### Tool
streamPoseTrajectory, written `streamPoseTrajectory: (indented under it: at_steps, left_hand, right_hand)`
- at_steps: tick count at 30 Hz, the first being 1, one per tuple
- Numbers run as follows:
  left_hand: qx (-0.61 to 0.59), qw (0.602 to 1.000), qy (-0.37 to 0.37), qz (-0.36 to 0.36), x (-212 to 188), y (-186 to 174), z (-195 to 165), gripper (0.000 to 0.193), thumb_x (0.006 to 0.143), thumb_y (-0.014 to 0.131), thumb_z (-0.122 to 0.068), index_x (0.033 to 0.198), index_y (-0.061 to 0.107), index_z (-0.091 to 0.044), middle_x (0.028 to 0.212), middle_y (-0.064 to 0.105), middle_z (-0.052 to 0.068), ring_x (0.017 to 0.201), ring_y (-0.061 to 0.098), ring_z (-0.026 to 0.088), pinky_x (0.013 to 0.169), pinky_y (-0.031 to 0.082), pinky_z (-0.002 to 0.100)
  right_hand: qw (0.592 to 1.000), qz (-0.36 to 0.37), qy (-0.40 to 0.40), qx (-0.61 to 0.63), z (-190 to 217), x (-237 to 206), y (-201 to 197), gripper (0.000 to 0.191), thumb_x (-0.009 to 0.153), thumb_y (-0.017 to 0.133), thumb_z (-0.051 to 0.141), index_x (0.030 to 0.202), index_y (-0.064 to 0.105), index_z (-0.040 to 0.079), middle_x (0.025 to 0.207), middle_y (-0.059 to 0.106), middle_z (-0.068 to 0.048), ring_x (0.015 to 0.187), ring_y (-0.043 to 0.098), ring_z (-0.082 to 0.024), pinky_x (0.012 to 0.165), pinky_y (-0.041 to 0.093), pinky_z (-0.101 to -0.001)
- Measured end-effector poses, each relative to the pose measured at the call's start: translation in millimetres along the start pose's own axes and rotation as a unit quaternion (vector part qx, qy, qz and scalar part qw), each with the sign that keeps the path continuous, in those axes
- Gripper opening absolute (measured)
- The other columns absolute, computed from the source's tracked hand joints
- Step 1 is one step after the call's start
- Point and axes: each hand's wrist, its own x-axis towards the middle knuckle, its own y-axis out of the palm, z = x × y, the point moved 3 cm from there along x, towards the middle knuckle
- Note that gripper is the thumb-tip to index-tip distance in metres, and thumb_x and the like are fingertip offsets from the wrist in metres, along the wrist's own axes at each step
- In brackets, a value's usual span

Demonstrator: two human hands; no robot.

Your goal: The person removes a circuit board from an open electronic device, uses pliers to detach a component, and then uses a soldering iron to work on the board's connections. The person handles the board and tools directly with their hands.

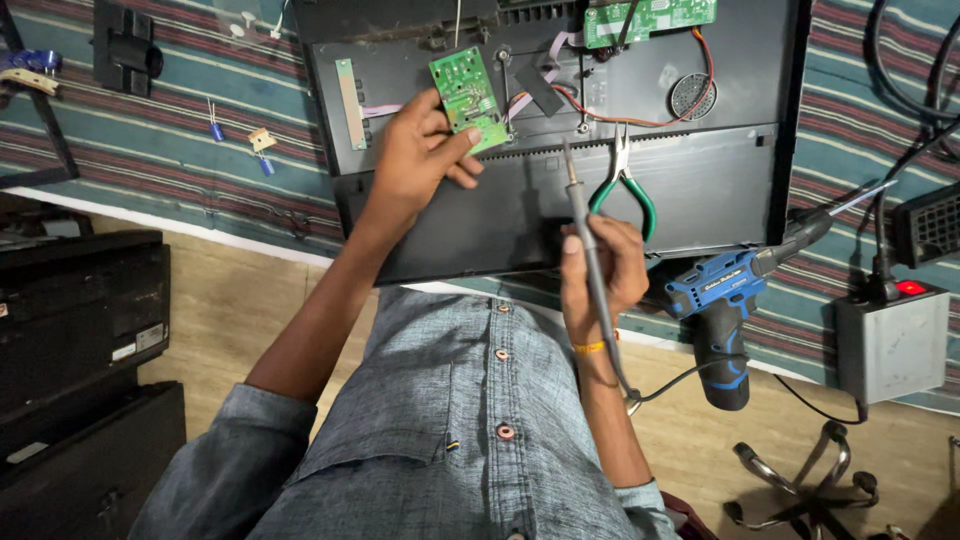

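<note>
Left hand [418,160] has its fingers [452,147] clamped on a small green circuit board [468,98], thumb on the near edge, other fingers curled under, board tilted up off the opened monitor back [700,190]. Right hand [600,265] has fingers closed round a soldering iron [586,235], held like a pen, tip [567,150] pointing away from the body and sitting just right of the left-hand fingers, close to the board's lower corner but not clearly touching; can't tell contact. Iron's cord [680,378] trails back past the wrist w/ an orange band. Just beyond the right-hand fingers lie green-handled pliers [626,185] on the monitor back, jaws pointing away. Right of those fingers, near the monitor's corner, a blue and black cordless drill [722,310] lies on its side, bit [860,198] aimed up-right. Further right a grey box w/ a red lit switch [893,335] stands on the striped cloth surface [200,170]. Above the left-hand fingers, inside the monitor: a larger green board [650,20], red and orange wires [610,115], a round speaker grille [692,95]. Left of the left-hand fingers, well apart, small blue-handled bits [216,130] lie on the cloth. Person wears a grey-blue buttoned shirt [450,400].
</note>
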Motion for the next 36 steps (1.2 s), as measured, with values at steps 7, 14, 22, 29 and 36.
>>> streamPoseTrajectory:
  at_steps: [7,14,22,29,36]
  left_hand:
    - [0.136,0.990,-0.007,-0.038,-5,-7,-8,0.057,0.097,0.070,-0.009,0.148,0.045,0.002,0.113,0.065,0.011,0.066,0.067,0.014,0.044,0.054,0.026]
    - [0.179,0.982,0.034,-0.057,-10,-8,-11,0.045,0.104,0.070,-0.010,0.142,0.054,0.007,0.127,0.055,0.014,0.072,0.069,0.015,0.050,0.058,0.028]
    - [0.086,0.984,0.139,-0.076,-58,1,-21,0.037,0.110,0.063,-0.004,0.143,0.050,0.005,0.130,0.059,0.013,0.091,0.069,0.014,0.072,0.060,0.027]
    - [0.202,0.945,0.073,0.247,-128,59,12,0.018,0.096,0.065,-0.012,0.103,0.075,0.000,0.097,0.076,0.010,0.081,0.074,0.017,0.070,0.061,0.029]
    - [0.348,0.806,0.202,0.434,-159,142,123,0.058,0.096,0.069,-0.030,0.140,0.050,0.003,0.137,0.059,0.026,0.125,0.058,0.040,0.104,0.048,0.049]
  right_hand:
    - [0.982,-0.153,0.000,0.112,13,18,-54,0.036,0.102,0.063,0.020,0.129,0.062,-0.004,0.103,0.068,-0.015,0.081,0.066,-0.019,0.075,0.056,-0.0331]
    - [0.979,-0.079,0.051,0.179,37,11,-120,0.036,0.101,0.063,0.022,0.118,0.068,-0.009,0.094,0.068,-0.018,0.072,0.065,-0.020,0.067,0.053,-0.0317]
    - [0.955,-0.273,0.010,0.111,26,-30,-142,0.042,0.110,0.057,0.027,0.135,0.058,-0.007,0.102,0.070,-0.018,0.073,0.064,-0.018,0.065,0.052,-0.0273]
    - [0.941,-0.336,0.002,0.050,14,-82,-184,0.040,0.115,0.054,0.029,0.137,0.060,-0.005,0.090,0.068,-0.015,0.074,0.063,-0.016,0.061,0.049,-0.0263]
    - [0.933,-0.358,-0.029,0.033,34,-113,-211,0.040,0.115,0.052,0.029,0.136,0.058,-0.004,0.093,0.070,-0.017,0.068,0.063,-0.016,0.059,0.048,-0.0267]
